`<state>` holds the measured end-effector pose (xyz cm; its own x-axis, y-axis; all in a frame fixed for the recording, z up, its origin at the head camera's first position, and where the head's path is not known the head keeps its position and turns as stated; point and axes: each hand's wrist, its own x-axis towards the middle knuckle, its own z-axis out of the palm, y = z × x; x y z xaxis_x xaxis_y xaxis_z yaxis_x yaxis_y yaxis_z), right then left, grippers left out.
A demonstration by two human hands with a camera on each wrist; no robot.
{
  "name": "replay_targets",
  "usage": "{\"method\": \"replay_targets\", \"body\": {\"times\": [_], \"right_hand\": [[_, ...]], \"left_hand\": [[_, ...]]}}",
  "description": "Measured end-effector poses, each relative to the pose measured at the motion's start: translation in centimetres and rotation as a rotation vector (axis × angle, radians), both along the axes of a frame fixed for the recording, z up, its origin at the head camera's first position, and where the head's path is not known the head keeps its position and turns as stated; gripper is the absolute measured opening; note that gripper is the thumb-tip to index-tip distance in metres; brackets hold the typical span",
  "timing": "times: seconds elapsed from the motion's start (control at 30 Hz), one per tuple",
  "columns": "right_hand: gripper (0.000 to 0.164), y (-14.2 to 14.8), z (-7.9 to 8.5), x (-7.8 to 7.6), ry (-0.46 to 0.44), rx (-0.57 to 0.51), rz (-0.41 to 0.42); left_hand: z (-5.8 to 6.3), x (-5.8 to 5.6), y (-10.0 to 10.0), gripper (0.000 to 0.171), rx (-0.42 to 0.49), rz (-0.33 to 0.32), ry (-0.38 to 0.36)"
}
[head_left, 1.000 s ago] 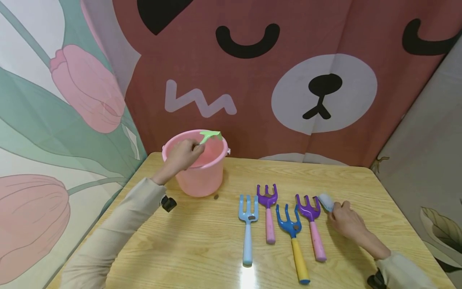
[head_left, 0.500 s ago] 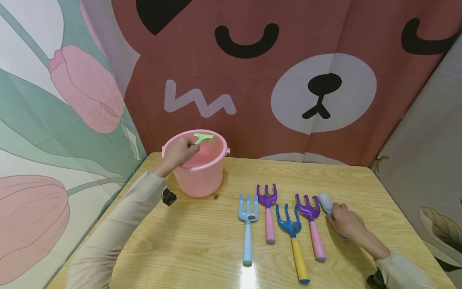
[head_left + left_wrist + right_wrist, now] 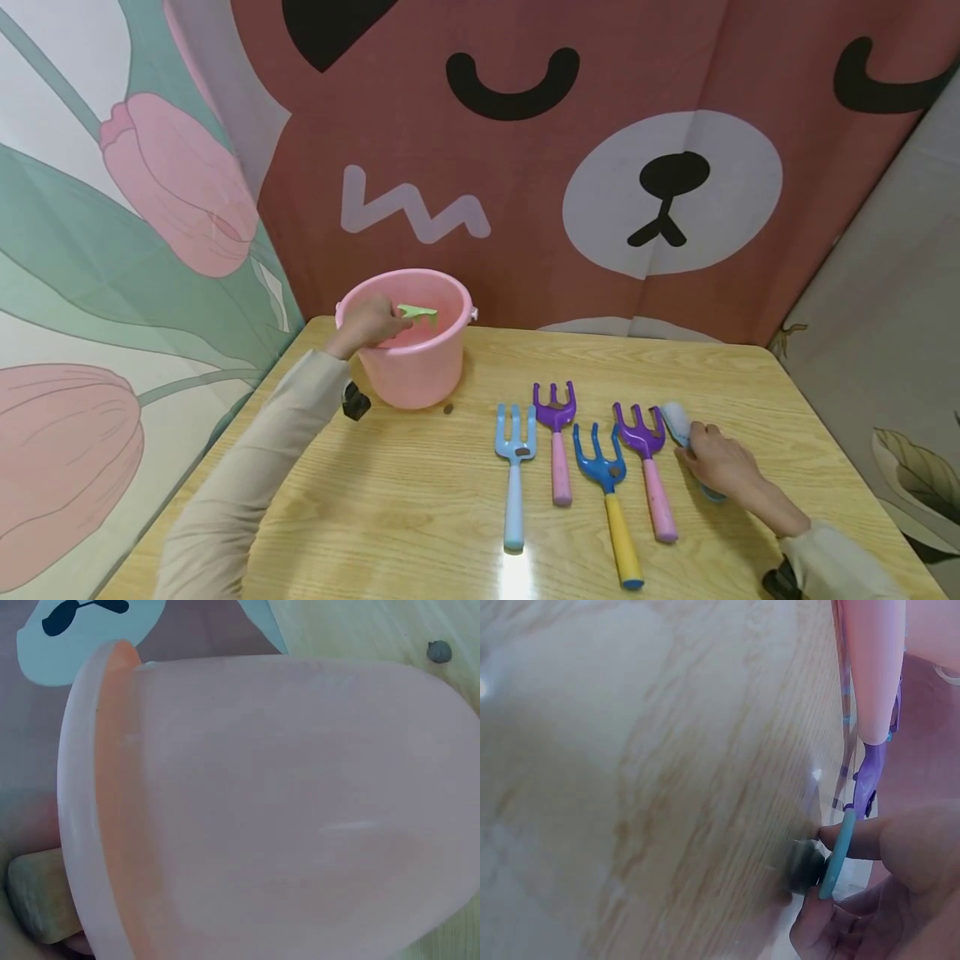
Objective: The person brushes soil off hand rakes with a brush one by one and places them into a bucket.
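My left hand point(image 3: 367, 322) is over the near left rim of a pink bucket point(image 3: 416, 375), its fingers inside the mouth. It grips a small light green rake point(image 3: 417, 312), whose toothed head shows within the bucket; the handle is mostly covered. In the left wrist view the bucket wall point(image 3: 285, 795) fills most of the picture, with a brownish blunt end point(image 3: 45, 896) by the fingers. On the right, my right hand point(image 3: 722, 460) pinches a light blue tool with a pale rounded head point(image 3: 677, 421). Its thin light blue edge point(image 3: 838, 855) sits between thumb and finger in the right wrist view.
Mid-table lie a light blue fork point(image 3: 516, 454), a purple-and-pink fork point(image 3: 560, 458), a blue-and-yellow fork point(image 3: 617, 525) and another purple-and-pink fork point(image 3: 652, 483), close to my right hand. A small dark lump point(image 3: 448, 408) lies beside the bucket. Printed cloth point(image 3: 525, 183) hangs behind the table.
My left hand has lowered the green rake from above the rim into the bucket, moving slightly left. The light blue tool has turned slightly under my right hand, showing its lower end.
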<state>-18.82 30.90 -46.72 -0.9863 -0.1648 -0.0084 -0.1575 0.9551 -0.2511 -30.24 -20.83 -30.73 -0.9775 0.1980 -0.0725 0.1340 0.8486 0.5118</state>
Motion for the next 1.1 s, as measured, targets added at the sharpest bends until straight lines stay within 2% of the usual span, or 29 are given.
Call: {"method": "replay_targets", "body": {"times": [0.17, 0.37, 0.47, 0.67, 0.83, 1.1], "right_hand": [[0.027, 0.1, -0.2, 0.1, 0.029, 0.002, 0.021], [0.028, 0.2, -0.4, 0.3, 0.039, -0.010, 0.026], [0.028, 0.2, -0.3, 0.3, 0.029, -0.016, 0.024], [0.026, 0.1, -0.3, 0.3, 0.024, -0.022, 0.023], [0.026, 0.1, -0.4, 0.3, 0.020, -0.026, 0.020], [0.025, 0.1, -0.3, 0.4, 0.031, -0.033, 0.029]], "left_hand": [[0.3, -0.6, 0.1, 0.049, -0.082, 0.005, -0.126], [0.3, -1.1, 0.2, 0.045, -0.059, 0.024, -0.233], [0.2, -1.3, 0.3, 0.042, -0.081, 0.035, -0.248], [0.1, -1.5, 0.3, 0.044, -0.055, 0.070, -0.299], [-0.2, -1.8, 0.1, 0.041, -0.095, 0.031, -0.282], [-0.8, -2.5, -0.1, 0.031, -0.166, 0.017, -0.261]]}}
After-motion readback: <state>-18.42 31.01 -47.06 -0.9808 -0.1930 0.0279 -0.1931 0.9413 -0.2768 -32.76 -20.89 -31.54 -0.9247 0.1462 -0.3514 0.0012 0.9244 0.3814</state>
